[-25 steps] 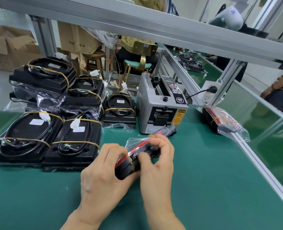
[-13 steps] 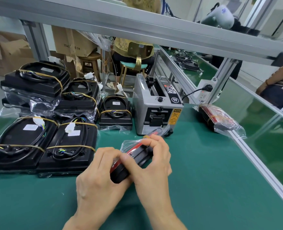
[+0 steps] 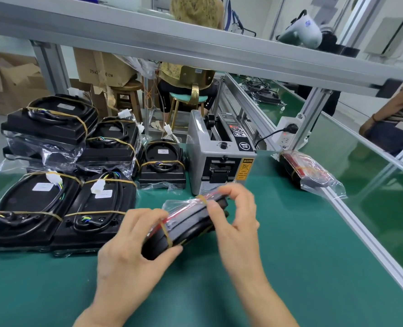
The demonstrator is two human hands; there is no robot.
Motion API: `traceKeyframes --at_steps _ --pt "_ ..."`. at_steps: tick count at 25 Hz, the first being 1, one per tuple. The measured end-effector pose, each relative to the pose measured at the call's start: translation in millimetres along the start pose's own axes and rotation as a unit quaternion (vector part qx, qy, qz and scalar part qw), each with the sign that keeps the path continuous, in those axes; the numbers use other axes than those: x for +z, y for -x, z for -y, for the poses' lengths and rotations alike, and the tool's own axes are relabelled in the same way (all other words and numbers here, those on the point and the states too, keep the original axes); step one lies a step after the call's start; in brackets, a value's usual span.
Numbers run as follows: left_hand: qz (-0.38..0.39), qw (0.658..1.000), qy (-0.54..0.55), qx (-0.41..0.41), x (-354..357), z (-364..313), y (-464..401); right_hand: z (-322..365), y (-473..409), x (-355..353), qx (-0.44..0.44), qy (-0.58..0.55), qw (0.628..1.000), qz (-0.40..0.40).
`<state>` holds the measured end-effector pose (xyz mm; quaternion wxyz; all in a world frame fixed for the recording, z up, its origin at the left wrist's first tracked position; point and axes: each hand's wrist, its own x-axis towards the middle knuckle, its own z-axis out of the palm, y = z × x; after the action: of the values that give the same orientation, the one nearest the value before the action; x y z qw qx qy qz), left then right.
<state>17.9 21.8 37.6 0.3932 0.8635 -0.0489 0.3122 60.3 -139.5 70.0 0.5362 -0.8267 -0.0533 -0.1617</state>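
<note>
We are noting the bagged unit [image 3: 191,223] lying slantwise between both hands, low over the green worktop [image 3: 302,267]. Contact with the mat is not showing.

- The left hand [image 3: 132,251] is wrapping its grip round the near end, with fingers on top and thumb below.
- The right hand [image 3: 239,220] is pinching the far end. Blur is hiding whether that grip is taking film or band.
- The unit is looking flat: hard black plastic with a red edge, sleeved in crinkled clear film. Two tan rubber bands [image 3: 167,233] are cinching it.
- A boxy grey dispenser [image 3: 215,159] is standing just behind.
</note>
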Motion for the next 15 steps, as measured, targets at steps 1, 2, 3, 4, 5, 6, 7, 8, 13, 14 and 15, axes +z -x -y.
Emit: traceKeyframes --at_steps 1,2,3,4,5,6,7,8,13,14,15 --pt "0.018 1.000 0.009 0.001 -5.4 3.6 -3.0 -4.9 -6.0 -13.7 -0.023 0.016 0.998 0.050" --pt "0.037 0.999 0.015 0.002 -10.4 6.8 -6.0 -12.2 -13.3 -26.8 -0.035 0.036 0.993 0.107" --pt "0.058 0.998 0.018 0.001 -15.2 9.9 -9.0 -19.4 -20.7 -37.0 -0.031 0.049 0.985 0.162" --pt "0.079 0.997 0.020 -0.004 -19.4 11.5 -12.5 -25.3 -28.1 -43.9 -0.018 0.045 0.978 0.205" --pt "0.096 0.995 0.014 -0.011 -22.7 11.5 -16.5 -29.5 -36.2 -47.0 -0.004 0.028 0.972 0.232" --pt "0.101 0.995 -0.013 -0.011 -24.9 10.3 -20.3 -32.1 -43.9 -46.9 0.009 0.004 0.969 0.246" --pt "0.092 0.993 -0.069 0.000 -25.1 6.7 -24.6 -33.1 -50.4 -44.9 0.017 -0.017 0.967 0.252" --pt "0.081 0.986 -0.144 0.019 -23.1 0.1 -29.4 -33.6 -56.2 -42.1 0.020 -0.031 0.968 0.247" --pt "0.190 0.961 -0.191 0.070 18.9 -45.2 -58.7 -28.5 -76.8 -42.9 -0.036 -0.030 0.971 0.236" --pt "0.212 0.965 -0.154 0.028 25.3 -47.9 -61.3 -26.2 -81.1 -43.6 -0.054 -0.024 0.969 0.239" --pt "0.221 0.967 -0.124 -0.001 27.8 -46.1 -62.0 -22.7 -84.8 -42.2 -0.062 -0.018 0.967 0.245"
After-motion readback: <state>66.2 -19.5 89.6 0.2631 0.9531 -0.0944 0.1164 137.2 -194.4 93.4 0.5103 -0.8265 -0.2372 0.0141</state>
